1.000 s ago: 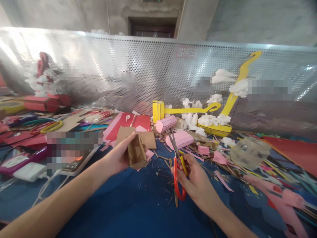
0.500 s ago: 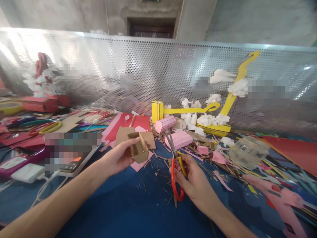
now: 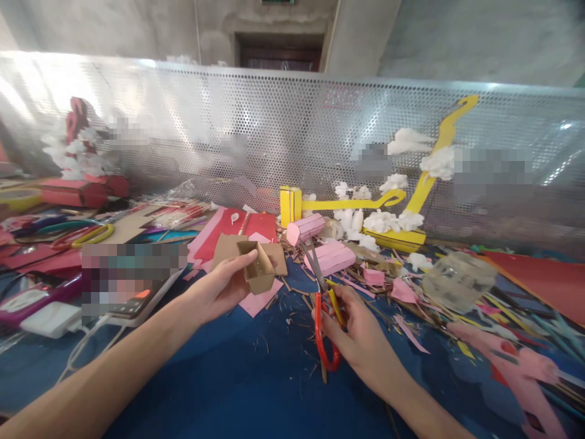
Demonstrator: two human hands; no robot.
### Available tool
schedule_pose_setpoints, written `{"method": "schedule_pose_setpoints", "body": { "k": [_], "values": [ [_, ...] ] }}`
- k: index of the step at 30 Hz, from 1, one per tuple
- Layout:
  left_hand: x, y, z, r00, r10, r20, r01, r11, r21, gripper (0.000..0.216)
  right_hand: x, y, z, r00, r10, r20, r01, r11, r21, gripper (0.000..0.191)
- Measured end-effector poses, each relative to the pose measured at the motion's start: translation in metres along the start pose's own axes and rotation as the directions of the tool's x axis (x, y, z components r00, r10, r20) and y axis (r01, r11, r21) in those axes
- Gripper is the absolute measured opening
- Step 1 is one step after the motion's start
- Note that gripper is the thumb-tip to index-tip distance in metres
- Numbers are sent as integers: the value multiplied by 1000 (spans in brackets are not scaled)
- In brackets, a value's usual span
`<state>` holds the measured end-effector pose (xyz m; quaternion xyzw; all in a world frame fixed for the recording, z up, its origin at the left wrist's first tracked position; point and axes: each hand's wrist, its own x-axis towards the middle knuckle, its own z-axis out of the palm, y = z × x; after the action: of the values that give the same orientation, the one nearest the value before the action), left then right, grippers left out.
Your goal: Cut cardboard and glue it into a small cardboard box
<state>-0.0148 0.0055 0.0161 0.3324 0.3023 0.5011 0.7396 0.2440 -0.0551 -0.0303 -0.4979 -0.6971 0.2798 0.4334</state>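
My left hand point(image 3: 219, 289) is closed on a small open box of brown cardboard point(image 3: 257, 266), held a little above the blue table point(image 3: 228, 390) with its opening facing up and toward me. My right hand point(image 3: 359, 338) grips scissors point(image 3: 323, 305) with one red and one yellow handle; their blades point up and away, just right of the box, and are slightly apart. Pink folded paper blocks point(image 3: 329, 256) lie just beyond the blades.
Paper scraps and strips litter the table around my hands. A yellow card model with white cotton tufts point(image 3: 388, 210) stands against the perforated metal screen point(image 3: 274, 134). Red and pink sheets point(image 3: 237, 228), tape rolls point(image 3: 94, 233) and a white charger point(image 3: 46, 317) lie at left. A clear tape roll point(image 3: 459, 280) sits at right.
My left hand has turned the cardboard box from standing on end to lying level with its opening upward. The scissors have shifted slightly left.
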Motion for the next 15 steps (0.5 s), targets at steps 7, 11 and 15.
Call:
{"method": "schedule_pose_setpoints", "body": {
  "k": [7, 11, 15],
  "values": [
    [3, -1, -2, 998, -20, 52, 21, 999, -29, 35, 0, 0, 0, 1000, 10, 1, -10, 1000, -2, 37],
    [4, -2, -2, 998, 8, 66, -4, 998, -58, 38, 0, -1, 0, 1000, 19, 1, -19, 1000, -13, 36],
    [3, -1, 0, 1000, 9, 23, -7, 998, -66, 34, 1, -2, -1, 1000, 13, 3, -13, 1000, -26, 33]
  ]
}}
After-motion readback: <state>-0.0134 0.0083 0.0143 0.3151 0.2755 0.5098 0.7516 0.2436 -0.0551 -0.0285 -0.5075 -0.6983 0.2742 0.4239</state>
